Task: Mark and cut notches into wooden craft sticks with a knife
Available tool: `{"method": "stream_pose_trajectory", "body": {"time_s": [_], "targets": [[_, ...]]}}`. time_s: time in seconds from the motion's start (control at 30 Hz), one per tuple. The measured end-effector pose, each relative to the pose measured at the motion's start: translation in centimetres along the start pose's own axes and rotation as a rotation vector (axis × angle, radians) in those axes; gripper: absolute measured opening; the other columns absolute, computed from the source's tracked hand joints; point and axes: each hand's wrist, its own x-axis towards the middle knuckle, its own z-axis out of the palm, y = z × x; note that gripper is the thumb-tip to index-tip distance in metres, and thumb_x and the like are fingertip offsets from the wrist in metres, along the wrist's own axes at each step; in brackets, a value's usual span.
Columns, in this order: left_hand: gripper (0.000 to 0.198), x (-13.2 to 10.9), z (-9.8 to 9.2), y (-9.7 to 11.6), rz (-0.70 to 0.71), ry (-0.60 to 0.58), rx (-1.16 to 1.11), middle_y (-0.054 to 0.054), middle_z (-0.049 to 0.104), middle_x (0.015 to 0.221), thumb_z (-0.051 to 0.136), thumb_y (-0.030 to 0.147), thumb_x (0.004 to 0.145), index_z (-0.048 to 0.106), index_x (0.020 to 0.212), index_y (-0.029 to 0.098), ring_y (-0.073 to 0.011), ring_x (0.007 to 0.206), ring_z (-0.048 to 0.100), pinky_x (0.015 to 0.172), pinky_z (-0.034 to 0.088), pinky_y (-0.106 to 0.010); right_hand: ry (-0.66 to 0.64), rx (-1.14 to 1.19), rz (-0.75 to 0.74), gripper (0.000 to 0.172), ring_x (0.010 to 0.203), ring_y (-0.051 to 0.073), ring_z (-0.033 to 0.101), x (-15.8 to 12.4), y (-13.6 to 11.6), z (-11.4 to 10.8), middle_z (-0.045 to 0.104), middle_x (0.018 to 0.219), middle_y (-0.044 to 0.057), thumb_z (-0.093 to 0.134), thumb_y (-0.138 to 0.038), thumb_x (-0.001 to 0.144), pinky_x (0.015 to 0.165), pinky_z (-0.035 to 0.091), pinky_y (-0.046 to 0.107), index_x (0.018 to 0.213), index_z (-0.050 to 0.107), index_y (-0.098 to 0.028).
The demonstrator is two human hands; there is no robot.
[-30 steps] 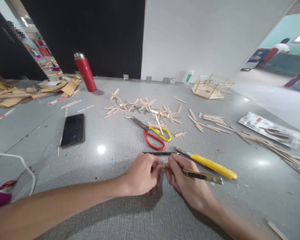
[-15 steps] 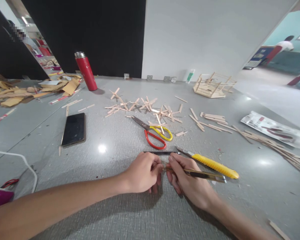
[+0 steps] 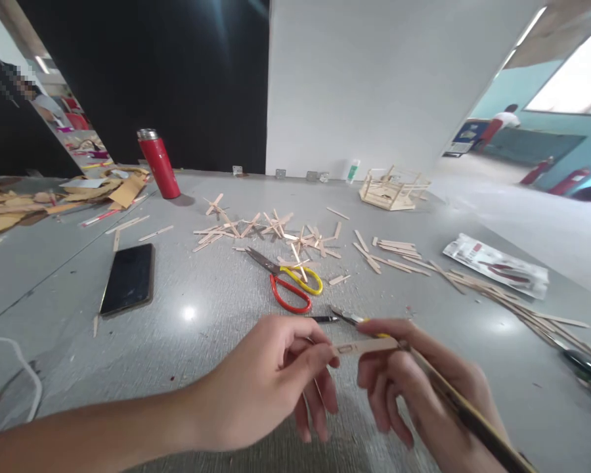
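Note:
My left hand (image 3: pixel 276 384) is closed, with thumb and fingers pinching one end of a flat wooden craft stick (image 3: pixel 369 346) that has a small rectangular cut-out in it. My right hand (image 3: pixel 423 387) grips a slim gold and black craft knife (image 3: pixel 465 410), its front end at the stick's right end. Whether my right fingers also touch the stick, I cannot tell. Just beyond the hands lie a black pen (image 3: pixel 325 319) and a yellow-handled cutter (image 3: pixel 347 315), mostly hidden by my right hand. Scissors (image 3: pixel 295 282) with red and yellow handles lie farther back.
Many loose craft sticks (image 3: pixel 276 226) are scattered across the middle and right. A phone (image 3: pixel 128 279), a red flask (image 3: pixel 160 164) and cardboard scraps (image 3: pixel 103 190) stand or lie left. A stick frame (image 3: pixel 394 190) and a white packet (image 3: pixel 497 266) are at right.
Both hands have come up off the tabletop, closer to the camera, and slightly apart, showing the stick between them. The knife now slopes down to the right. The view has tilted up and turned right.

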Motion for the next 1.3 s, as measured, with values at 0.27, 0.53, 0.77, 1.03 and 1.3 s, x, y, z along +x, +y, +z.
{"method": "stream_pose_trajectory", "body": {"time_s": [0.27,0.53,0.77,1.03,1.3], "targets": [[0.055,-1.9,1.4,1.5,-0.083,-0.057,-0.066,-0.001,0.067,0.075,0.062,0.070,0.094,0.065,0.113,0.018,-0.0113,0.059,0.065,0.055,0.051,-0.020,-0.055,0.077,0.095,0.037,0.032,0.014,0.059,-2.3,-0.7,0.4,0.065,0.059,-0.001,0.064,-0.060,0.098,0.028,0.045,0.020,0.086,0.062,-0.026],[0.061,-1.7,1.4,1.7,-0.098,-0.054,-0.041,-0.002,0.067,0.074,0.063,0.076,0.089,0.066,0.110,0.018,-0.0114,0.058,0.064,0.056,0.050,-0.021,-0.053,0.051,0.045,0.032,0.035,0.015,0.061,-2.7,-0.8,0.7,0.066,0.058,0.000,0.062,-0.056,0.100,0.031,0.047,0.022,0.087,0.062,-0.027],[0.045,-1.7,1.0,1.8,-0.095,-0.048,0.025,0.000,0.065,0.069,0.059,0.065,0.097,0.062,0.101,0.020,-0.0112,0.054,0.062,0.052,0.051,-0.020,0.159,0.064,-0.215,0.038,0.046,0.018,0.056,-2.8,-0.3,-1.0,0.068,0.070,0.003,0.051,-0.071,0.098,0.036,0.047,0.028,0.111,0.060,-0.036],[0.024,2.6,-5.1,-1.1,-0.259,-0.246,0.511,0.000,0.063,0.067,0.054,0.025,0.096,0.059,0.074,0.018,-0.0100,0.047,0.062,0.037,0.038,-0.015,-0.082,-0.246,-0.139,0.025,0.040,0.014,0.058,-1.9,2.3,0.3,0.071,0.061,0.001,0.058,-0.046,0.105,0.038,0.043,0.025,0.092,0.067,-0.027],[0.023,3.9,-5.9,-3.0,-0.189,-0.236,0.499,0.003,0.061,0.060,0.055,0.020,0.095,0.061,0.072,0.018,-0.0088,0.038,0.058,0.035,0.040,-0.015,-0.289,-0.420,-0.095,0.050,0.041,0.011,0.051,-0.7,5.5,2.1,0.066,0.052,-0.002,0.031,-0.044,0.114,0.043,0.040,0.024,0.079,0.060,-0.024]]}}
